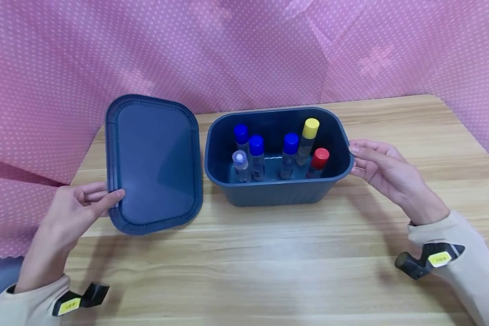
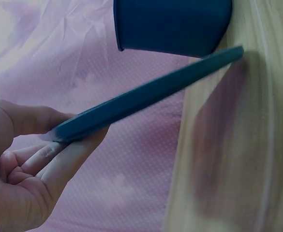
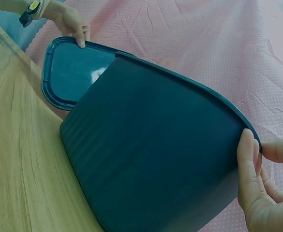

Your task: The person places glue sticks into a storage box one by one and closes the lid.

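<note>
My left hand pinches a dark blue lid by its left edge, thumb on top and fingers beneath. In the left wrist view the lid slants, its far end low over the wood. Beside it stands a dark blue plastic box, open at the top. The right hand pinches the box's right rim, and the right wrist view shows the fingers against its outer wall. Inside stand several small clear bottles: blue caps, a yellow cap, a red cap and one bottle without a coloured cap.
Everything is on or over a light wooden table. Pink dotted cloth hangs behind the table and down its left side. Each wrist wears a small black camera, the left one and the right one.
</note>
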Tool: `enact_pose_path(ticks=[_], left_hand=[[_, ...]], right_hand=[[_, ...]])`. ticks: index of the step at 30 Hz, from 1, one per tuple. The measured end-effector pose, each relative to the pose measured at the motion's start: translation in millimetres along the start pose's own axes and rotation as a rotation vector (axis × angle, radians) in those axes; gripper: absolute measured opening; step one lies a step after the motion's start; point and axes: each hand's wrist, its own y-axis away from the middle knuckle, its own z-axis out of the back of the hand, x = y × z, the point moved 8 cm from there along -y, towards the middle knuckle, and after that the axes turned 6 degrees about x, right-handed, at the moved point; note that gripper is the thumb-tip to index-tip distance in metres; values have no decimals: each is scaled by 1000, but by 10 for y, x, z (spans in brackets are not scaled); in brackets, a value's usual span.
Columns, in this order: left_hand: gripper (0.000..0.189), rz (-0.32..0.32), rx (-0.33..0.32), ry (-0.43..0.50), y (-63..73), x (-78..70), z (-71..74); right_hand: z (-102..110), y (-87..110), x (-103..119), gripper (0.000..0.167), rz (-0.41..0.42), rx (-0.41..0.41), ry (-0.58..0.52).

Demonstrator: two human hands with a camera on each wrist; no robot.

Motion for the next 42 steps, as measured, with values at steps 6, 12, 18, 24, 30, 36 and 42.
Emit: enact_pose_path(ticks=[6, 12, 18, 24, 30, 36, 42], left_hand=[[51, -164, -209, -198, 58, -375, 75], [33, -374, -388, -263, 126, -700, 36], [21, -544, -471, -269, 168, -894, -39], [16, -629, -498, -334, 154, -1025, -119], [10, -748, -545, -394, 174, -1134, -216], [13, -859, -588, -444, 209, -1230, -324], [11, -941, -565, -494, 227, -1346, -438]], right_hand=[[-11, -6, -11, 28, -5, 4, 8], [-10, 3, -9, 28, -12, -5, -2], [-10, 15, -6, 28, -16, -7, 0], [-9, 17, -2, 28, -16, -6, 5], [-5, 22, 2, 28, -15, -11, 6], [-3, 31, 6, 27, -15, -18, 12], [-4, 41, 7, 28, -16, -15, 15]])
